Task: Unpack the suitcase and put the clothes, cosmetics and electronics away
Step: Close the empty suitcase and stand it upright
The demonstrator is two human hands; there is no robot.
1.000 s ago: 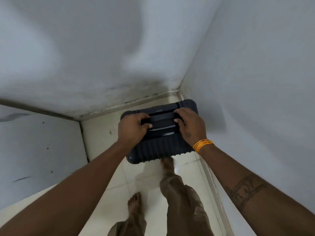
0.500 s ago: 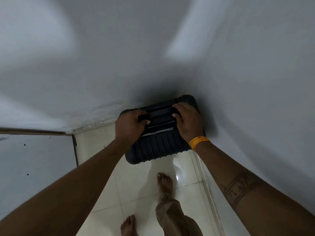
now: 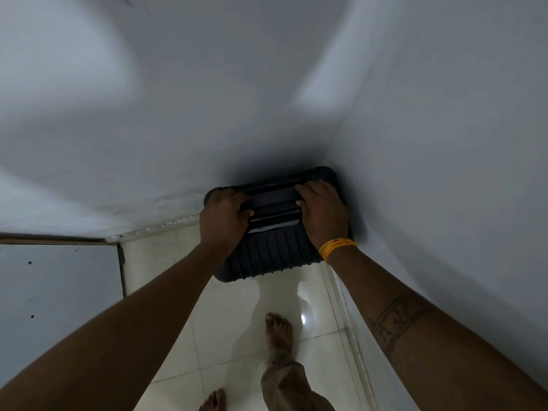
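A dark ribbed hard-shell suitcase (image 3: 267, 256) stands upright in the corner where two white walls meet, its lid closed. My left hand (image 3: 224, 218) grips the left end of the handle on its top, fingers curled round the bar. My right hand (image 3: 323, 215) grips the right end of the same handle, an orange band on its wrist. The handle bar (image 3: 274, 203) runs between both hands. The suitcase's contents are hidden.
White walls close in ahead (image 3: 148, 129) and to the right (image 3: 444, 173). A pale panel or door (image 3: 59, 292) stands at the left. Glossy cream floor tiles (image 3: 231, 321) lie below, with my bare feet (image 3: 278, 333) just behind the suitcase.
The view has tilted upward and the suitcase now sits tighter in the corner. My feet have stepped back a little. Both hands stay on the handle.
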